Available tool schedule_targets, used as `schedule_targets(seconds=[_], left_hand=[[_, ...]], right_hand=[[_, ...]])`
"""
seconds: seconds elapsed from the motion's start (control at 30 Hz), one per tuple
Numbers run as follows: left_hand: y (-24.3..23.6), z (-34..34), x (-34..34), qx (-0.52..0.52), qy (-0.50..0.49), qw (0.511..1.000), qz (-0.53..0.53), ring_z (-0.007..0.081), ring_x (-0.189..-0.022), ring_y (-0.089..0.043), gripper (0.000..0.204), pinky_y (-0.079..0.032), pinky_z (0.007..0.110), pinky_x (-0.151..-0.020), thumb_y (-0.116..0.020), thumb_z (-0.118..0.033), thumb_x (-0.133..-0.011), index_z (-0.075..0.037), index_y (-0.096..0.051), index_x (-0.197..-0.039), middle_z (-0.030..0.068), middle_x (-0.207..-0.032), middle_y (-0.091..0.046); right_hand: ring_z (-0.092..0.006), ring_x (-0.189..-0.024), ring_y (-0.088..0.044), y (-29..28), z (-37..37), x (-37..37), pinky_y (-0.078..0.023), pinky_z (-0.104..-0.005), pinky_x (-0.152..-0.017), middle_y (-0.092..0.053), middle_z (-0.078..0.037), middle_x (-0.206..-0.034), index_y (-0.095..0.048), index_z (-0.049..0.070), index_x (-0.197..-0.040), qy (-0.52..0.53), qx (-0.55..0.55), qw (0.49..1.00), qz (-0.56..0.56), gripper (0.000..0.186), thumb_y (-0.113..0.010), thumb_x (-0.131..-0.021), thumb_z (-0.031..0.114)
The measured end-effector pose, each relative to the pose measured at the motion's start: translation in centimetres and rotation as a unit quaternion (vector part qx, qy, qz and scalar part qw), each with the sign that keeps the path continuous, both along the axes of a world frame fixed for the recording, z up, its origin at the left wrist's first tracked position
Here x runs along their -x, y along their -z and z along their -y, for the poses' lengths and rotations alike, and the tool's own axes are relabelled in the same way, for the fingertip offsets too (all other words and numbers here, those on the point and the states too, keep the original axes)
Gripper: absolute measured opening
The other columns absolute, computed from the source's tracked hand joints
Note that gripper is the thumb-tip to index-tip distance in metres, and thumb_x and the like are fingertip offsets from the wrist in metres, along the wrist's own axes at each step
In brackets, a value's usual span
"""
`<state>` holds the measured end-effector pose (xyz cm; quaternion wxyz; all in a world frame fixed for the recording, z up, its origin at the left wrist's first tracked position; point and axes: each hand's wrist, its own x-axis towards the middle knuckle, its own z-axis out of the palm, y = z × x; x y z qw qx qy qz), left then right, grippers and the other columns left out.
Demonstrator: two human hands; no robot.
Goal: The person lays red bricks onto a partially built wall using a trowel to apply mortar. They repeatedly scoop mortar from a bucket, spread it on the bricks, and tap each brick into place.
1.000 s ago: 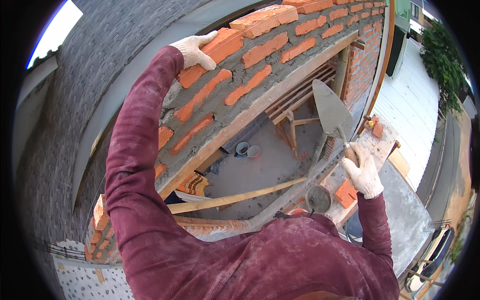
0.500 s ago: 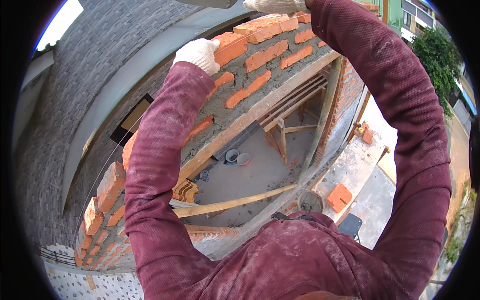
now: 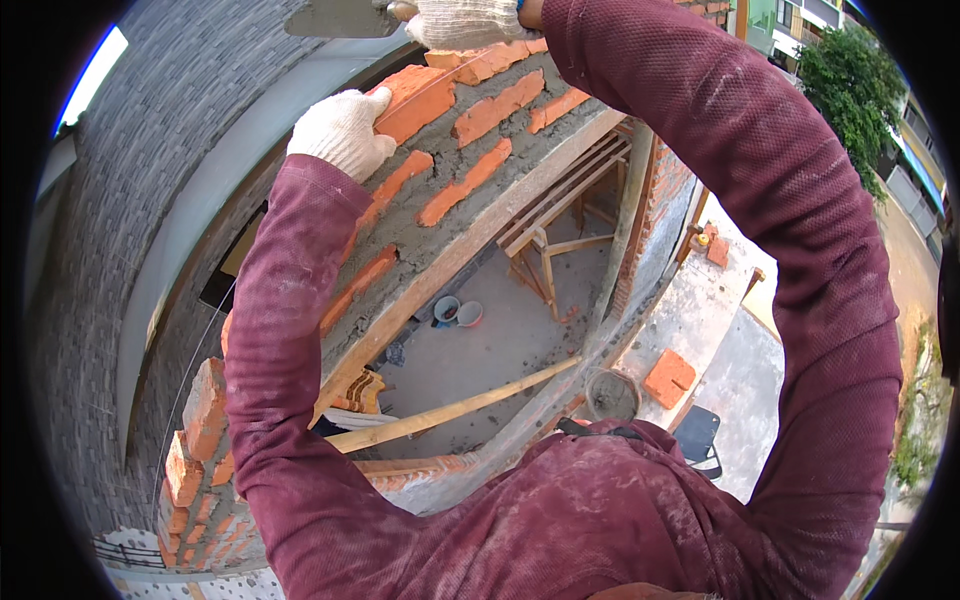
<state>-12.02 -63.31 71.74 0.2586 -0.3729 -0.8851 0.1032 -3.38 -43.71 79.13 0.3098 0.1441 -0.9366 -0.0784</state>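
Note:
My left hand [image 3: 343, 135], in a white knit glove, grips the near end of an orange brick [image 3: 418, 105] on top of the brick wall [image 3: 440, 215]. Its thumb lies along the brick's upper edge. At the top of the view my right hand [image 3: 468, 20], gloved the same way, is closed on a trowel whose grey, mortar-smeared blade [image 3: 340, 20] points left. The trowel's handle is mostly hidden by the glove. Below the held brick, grey mortar fills the joints between the rows. Another brick [image 3: 490, 65] lies just beyond it on the same course.
A taut string [image 3: 190, 375] runs along the wall's outer side, before a grey tiled wall [image 3: 190, 150]. To the right, a bucket of mortar [image 3: 612, 395] stands by a loose brick [image 3: 670, 378] on a platform. Through the opening below are two pails [image 3: 458, 312] and a wooden pole [image 3: 450, 408].
The whole view has shifted, with wall and hands now farther left. The trowel blade and my right hand show more fully. My left hand stays on the brick.

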Motion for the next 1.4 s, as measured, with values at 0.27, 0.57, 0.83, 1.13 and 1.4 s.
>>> schedule_targets(seconds=[0.27,0.57,0.83,1.13,1.4], left_hand=[[0.0,0.3,-0.1,0.009,-0.016,1.0,0.014,0.0347,-0.107,-0.069,0.068,-0.055,0.043,-0.094,-0.074,-0.024,-0.082,-0.013,-0.059,-0.147,0.0177,-0.112,-0.071],[-2.5,7.2,0.8,-0.039,0.016,0.991,0.125,0.0332,-0.119,-0.068,0.087,-0.052,0.038,-0.106,-0.082,-0.04,-0.077,-0.005,-0.052,-0.151,0.0208,-0.135,-0.068],[-0.9,7.1,0.4,-0.008,-0.019,0.997,0.07,0.0286,-0.093,-0.075,0.062,-0.06,0.04,-0.087,-0.083,-0.035,-0.086,-0.004,-0.066,-0.137,0.0193,-0.108,-0.075],[0.3,7.6,0.7,0.011,-0.076,0.994,0.074,0.0348,-0.097,-0.074,0.069,-0.058,0.043,-0.09,-0.081,-0.039,-0.081,-0.006,-0.065,-0.14,0.0201,-0.108,-0.076],[0.6,8.0,-0.6,-0.003,-0.073,0.992,0.1,0.0337,-0.103,-0.072,0.072,-0.056,0.042,-0.093,-0.077,-0.038,-0.082,-0.009,-0.06,-0.146,0.0201,-0.113,-0.073]], right_hand=[[-0.0342,-0.097,-0.075,-0.1,1.0,-1.1,-0.056,-0.0445,-0.083,-0.076,-0.022,-0.108,-0.079,0.003,-0.109,0.035,-0.004,0.99,0.134,0.037,-0.065,-0.084,0.027],[-0.0344,-0.085,-0.075,-3.3,0.3,-0.3,-0.057,-0.0471,-0.073,-0.076,-0.021,-0.097,-0.077,0.003,-0.104,0.029,0.063,0.992,0.108,0.036,-0.059,-0.093,0.032],[-0.0283,-0.071,-0.07,-1.7,1.7,-0.1,-0.054,-0.0405,-0.059,-0.077,-0.013,-0.089,-0.077,0.006,-0.104,-0.039,-0.033,0.977,0.208,0.033,-0.064,-0.09,0.032],[-0.0211,-0.064,-0.063,0.7,2.9,3.7,-0.053,-0.0392,-0.057,-0.068,-0.005,-0.076,-0.076,0.008,-0.098,-0.107,0.004,0.989,0.105,0.023,-0.065,-0.09,0.026],[-0.0271,-0.073,-0.067,-0.6,4.1,-1.3,-0.054,-0.0431,-0.065,-0.073,-0.013,-0.087,-0.074,0.006,-0.107,-0.043,0.074,0.973,0.213,0.028,-0.063,-0.091,0.026]])
